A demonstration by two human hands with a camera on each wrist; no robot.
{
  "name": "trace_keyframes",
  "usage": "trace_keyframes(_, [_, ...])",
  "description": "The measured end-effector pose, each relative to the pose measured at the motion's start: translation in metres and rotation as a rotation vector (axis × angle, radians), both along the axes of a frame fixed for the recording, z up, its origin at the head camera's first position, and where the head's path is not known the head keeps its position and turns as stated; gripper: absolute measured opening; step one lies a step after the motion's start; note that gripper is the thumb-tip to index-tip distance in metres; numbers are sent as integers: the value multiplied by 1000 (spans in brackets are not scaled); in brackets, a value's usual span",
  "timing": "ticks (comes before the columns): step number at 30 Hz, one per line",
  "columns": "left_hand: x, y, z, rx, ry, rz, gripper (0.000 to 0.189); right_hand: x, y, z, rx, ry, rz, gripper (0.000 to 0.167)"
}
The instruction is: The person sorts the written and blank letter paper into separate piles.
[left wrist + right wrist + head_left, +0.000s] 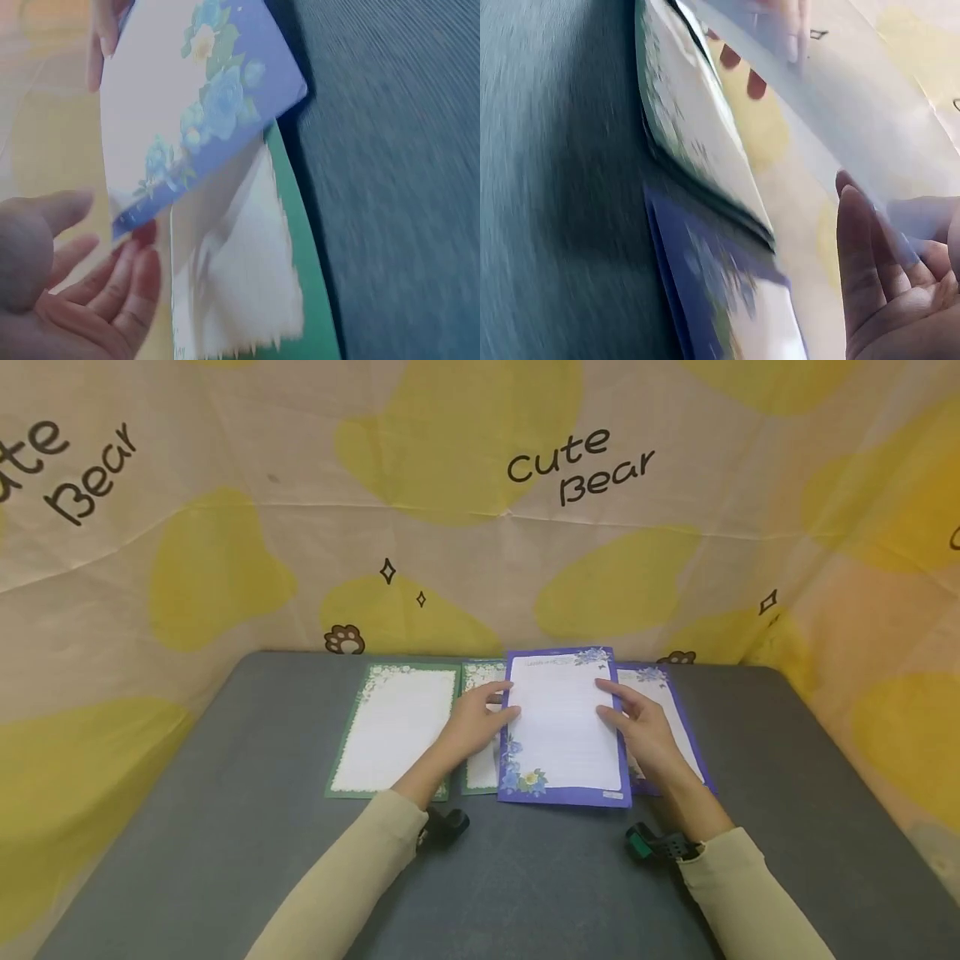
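Note:
A purple-bordered sheet of letter paper (562, 722) with blue flowers is raised in front of the other sheets. My right hand (648, 731) pinches its right edge, thumb on the front and fingers behind, as the right wrist view shows. At the opposite edge is my left hand (476, 720). In the left wrist view the left thumb (67, 210) stands apart from the paper, while the fingertips reach behind its edge. Behind the raised sheet lie a green-bordered sheet (480, 768) and another purple-bordered sheet (675, 714), both partly covered.
Another green-bordered sheet (397, 731) lies on the left of the row, on the dark grey table (225, 827). Behind the table hangs a printed cloth (465, 543) with yellow patches. Each wrist wears a small black camera (450, 822).

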State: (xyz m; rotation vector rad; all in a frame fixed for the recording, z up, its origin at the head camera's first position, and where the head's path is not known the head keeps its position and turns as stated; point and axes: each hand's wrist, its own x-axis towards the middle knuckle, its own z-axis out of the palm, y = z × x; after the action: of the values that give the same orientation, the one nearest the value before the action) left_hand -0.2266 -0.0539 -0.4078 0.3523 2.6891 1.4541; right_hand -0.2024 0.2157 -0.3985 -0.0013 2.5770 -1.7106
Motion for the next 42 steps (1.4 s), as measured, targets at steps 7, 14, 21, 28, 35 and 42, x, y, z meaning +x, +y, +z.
trace_keyframes(7, [-6,24,0,108,-32,-42,31,0,29,5,75,5,-35,54])
trace_keyframes(14, [-8,55,3,134,-45,-18,39,1,52,7,209,30,-132,56])
trace_keyframes(21, [-11,89,0,60,-19,11,42,-7,70,4,268,3,-189,54])
trace_keyframes(28, [-19,115,-5,-74,-21,45,41,-17,86,-4,354,-25,-213,51])
trace_keyframes(35, [-25,128,-12,-147,-79,50,44,-25,95,-11,449,-33,-198,50])
trace_keyframes(42, [-22,136,-15,-273,-14,39,41,-28,98,-18,501,-45,-201,50])
